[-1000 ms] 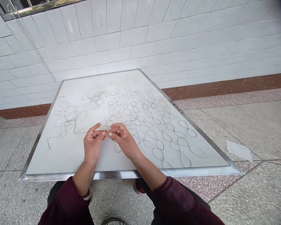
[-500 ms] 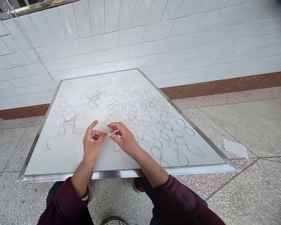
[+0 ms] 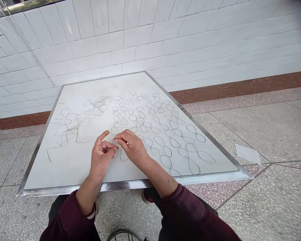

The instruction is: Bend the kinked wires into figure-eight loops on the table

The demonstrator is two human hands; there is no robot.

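Both hands meet over the near middle of a white tabletop (image 3: 70,167) edged with a metal rim. The left hand (image 3: 101,155) has its thumb and bent fingers pinched together with the index finger lifted free, and the right hand (image 3: 132,147) is curled with its fingertips pressed against the left's. Between them they pinch a thin wire (image 3: 122,156), whose small loop lies on the table just under the right hand's fingers. The exact spot where each finger presses the wire is too fine to make out. To the right and behind the hands, rows of figure-eight wire loops (image 3: 163,134) lie flat on the tabletop, side by side and mostly apart, the ones nearest the right edge larger. To the left lies a loose tangle of bent wires (image 3: 70,130), with a smaller tangle (image 3: 100,102) farther back near the table's middle. Maroon sleeves (image 3: 190,217) cover both forearms. A white tiled wall (image 3: 165,40) stands beyond the table, and a scrap of paper (image 3: 248,154) lies on the speckled floor (image 3: 266,127) to the right.
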